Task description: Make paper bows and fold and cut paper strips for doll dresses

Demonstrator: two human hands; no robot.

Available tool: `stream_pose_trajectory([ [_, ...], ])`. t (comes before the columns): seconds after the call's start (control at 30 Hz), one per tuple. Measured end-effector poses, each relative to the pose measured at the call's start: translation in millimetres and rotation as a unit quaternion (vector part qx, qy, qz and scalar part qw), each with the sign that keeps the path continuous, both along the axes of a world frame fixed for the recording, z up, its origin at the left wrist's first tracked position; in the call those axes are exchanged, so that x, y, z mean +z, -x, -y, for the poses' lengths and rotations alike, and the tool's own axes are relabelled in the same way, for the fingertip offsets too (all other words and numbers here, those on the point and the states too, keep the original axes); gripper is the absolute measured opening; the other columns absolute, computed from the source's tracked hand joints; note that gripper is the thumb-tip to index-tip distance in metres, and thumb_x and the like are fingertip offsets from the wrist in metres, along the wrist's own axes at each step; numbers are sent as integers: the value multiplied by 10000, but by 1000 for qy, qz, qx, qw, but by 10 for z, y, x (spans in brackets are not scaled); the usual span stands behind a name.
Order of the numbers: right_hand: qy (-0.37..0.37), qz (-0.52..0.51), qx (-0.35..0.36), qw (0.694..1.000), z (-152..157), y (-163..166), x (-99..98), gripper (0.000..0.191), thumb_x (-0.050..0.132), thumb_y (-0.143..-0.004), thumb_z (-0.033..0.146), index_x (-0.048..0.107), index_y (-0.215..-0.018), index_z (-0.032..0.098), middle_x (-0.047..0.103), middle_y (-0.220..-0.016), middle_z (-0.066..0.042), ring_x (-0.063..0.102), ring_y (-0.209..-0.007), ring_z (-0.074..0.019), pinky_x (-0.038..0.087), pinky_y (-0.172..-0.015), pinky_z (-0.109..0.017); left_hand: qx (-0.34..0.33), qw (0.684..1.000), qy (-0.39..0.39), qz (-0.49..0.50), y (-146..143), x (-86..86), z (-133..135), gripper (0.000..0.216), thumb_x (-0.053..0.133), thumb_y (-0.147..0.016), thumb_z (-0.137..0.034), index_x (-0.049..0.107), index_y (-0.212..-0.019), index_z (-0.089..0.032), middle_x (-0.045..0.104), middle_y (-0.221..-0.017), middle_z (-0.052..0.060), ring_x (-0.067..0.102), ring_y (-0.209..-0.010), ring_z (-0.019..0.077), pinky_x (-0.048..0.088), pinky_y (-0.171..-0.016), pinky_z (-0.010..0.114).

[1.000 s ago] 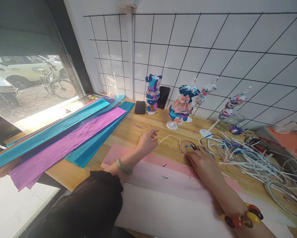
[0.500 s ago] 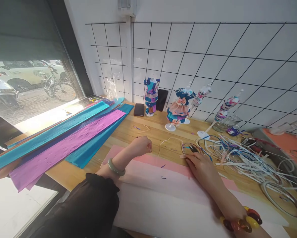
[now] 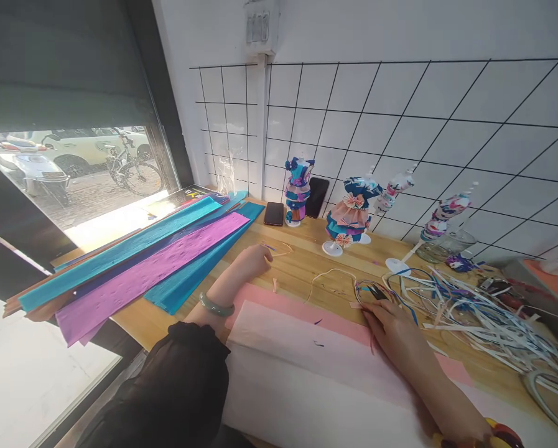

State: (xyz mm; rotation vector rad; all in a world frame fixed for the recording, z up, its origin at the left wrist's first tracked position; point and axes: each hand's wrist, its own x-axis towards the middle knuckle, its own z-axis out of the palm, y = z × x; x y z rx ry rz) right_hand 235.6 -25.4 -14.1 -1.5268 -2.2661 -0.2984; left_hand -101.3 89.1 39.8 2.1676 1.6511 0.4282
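Note:
My left hand is over the table beyond the pink paper's far left corner, its fingers curled in and mostly hidden; what they hold, if anything, does not show. Beside its fingertips lie thin thread scraps. A small peach scrap is just to its right. My right hand rests palm down at the right part of the pink paper, fingers stretched forward. Just beyond them is a dark, narrow object among loops of thin cord. White paper covers most of the pink sheet.
Teal and purple crepe paper strips lie at left, partly past the table edge. Small dress forms in paper outfits stand along the gridded wall, near a phone. Tangled white and blue strips and a glass jar are at right.
My left hand has moved left and slightly farther away, toward the thread scraps. The peach scrap now shows on the table. The view has shifted; my right hand keeps its place.

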Motion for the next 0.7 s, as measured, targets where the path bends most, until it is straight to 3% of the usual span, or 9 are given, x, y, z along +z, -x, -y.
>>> stream_pose_trajectory([
  [0.1, 1, -6, -2, 1000, 7, 14, 5, 268, 428, -883, 234, 670, -995, 204, 652, -914, -103, 616, -829, -222, 502, -709, -370, -61, 997, 56, 8, -56, -22, 100, 323, 638, -530, -131, 711, -837, -200, 685, -782, 25, 613, -694, 166, 437, -587, 217],
  [0.3, 23, -8, -19, 1000, 38, 46, 29, 290, 395, -899, 235, 658, -1012, 185, 645, -904, -106, 615, -807, -218, 504, -694, -367, -106, 989, 104, 23, -126, -33, 156, 132, 582, -527, -94, 675, -582, -170, 642, -576, 14, 528, -510, 118, 373, -493, 209],
  [0.43, -13, -3, -7, 1000, 42, 56, 69, 264, 420, -894, 240, 663, -978, 181, 652, -911, -109, 617, -829, -230, 500, -723, -387, -118, 986, 104, 60, -170, 17, 177, 123, 574, -569, -122, 686, -609, -152, 651, -607, 24, 521, -526, 109, 360, -489, 203],
  [0.57, -78, -38, 35, 996, 126, 210, 193, 227, 458, -890, 271, 652, -968, 182, 663, -991, -119, 611, -935, -240, 493, -793, -394, -130, 973, 125, 147, -445, 28, 342, 167, 573, -675, -227, 699, -737, -135, 653, -658, 28, 556, -588, 110, 386, -498, 188],
  [0.6, -82, -50, 52, 994, 161, 275, 228, 221, 463, -891, 275, 646, -974, 182, 668, -992, -117, 615, -939, -234, 493, -802, -387, -137, 965, 139, 177, -538, 15, 403, 179, 567, -699, -247, 691, -771, -139, 654, -678, 20, 564, -598, 103, 409, -516, 186],
  [0.7, -60, -70, 87, 992, 261, 477, 302, 224, 467, -896, 297, 636, -1005, 198, 692, -964, -104, 640, -898, -222, 508, -766, -366, -152, 882, 268, 357, -779, -54, 588, 115, 627, -675, -219, 652, -728, -120, 641, -657, 16, 573, -586, 96, 467, -594, 225],
])
